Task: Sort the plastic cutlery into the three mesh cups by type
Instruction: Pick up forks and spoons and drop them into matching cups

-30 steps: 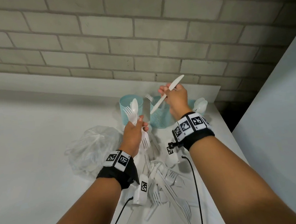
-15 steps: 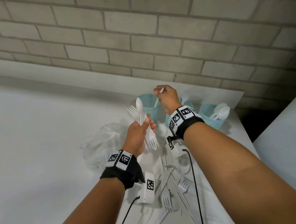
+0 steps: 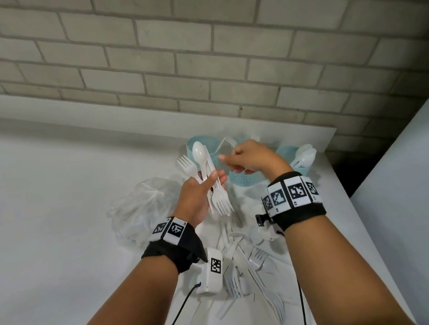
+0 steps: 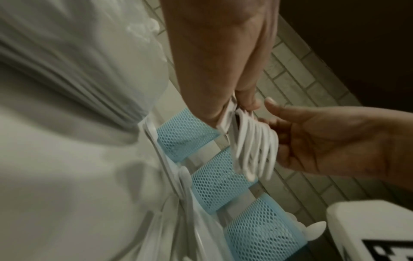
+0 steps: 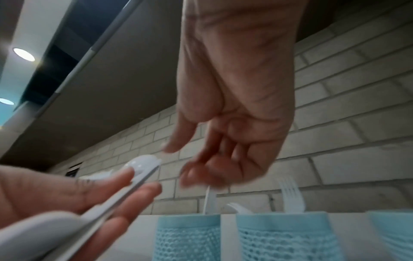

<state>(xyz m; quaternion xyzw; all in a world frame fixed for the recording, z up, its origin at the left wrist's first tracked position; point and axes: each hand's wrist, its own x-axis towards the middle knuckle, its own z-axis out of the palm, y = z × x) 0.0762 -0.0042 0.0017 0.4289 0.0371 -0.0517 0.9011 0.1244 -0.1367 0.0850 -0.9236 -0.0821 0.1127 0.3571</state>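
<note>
My left hand (image 3: 198, 196) grips a bundle of white cutlery (image 3: 211, 185): a spoon (image 3: 198, 152) and a fork point up, other forks (image 3: 221, 205) point down. My right hand (image 3: 248, 157) hovers just right of the bundle above the cups, its fingers loosely curled and holding nothing. Three light-blue mesh cups stand at the back of the table. The left cup (image 5: 187, 234) holds a knife (image 5: 210, 201), the middle cup (image 5: 283, 234) holds forks (image 5: 290, 196), and the right cup (image 3: 287, 154) holds spoons (image 3: 304, 156). In the left wrist view the bundle (image 4: 252, 144) hangs beside the right hand (image 4: 324, 141).
A pile of loose white cutlery (image 3: 245, 261) lies on the white table (image 3: 47, 224) between my forearms. A crumpled clear plastic bag (image 3: 140, 208) sits left of it. A brick wall (image 3: 200, 49) rises behind the cups, and the table's right edge (image 3: 348, 198) is close.
My right hand lowered the knife into the left cup, let go of it and drew back, now holding nothing. The left hand kept its bundle, held slightly higher.
</note>
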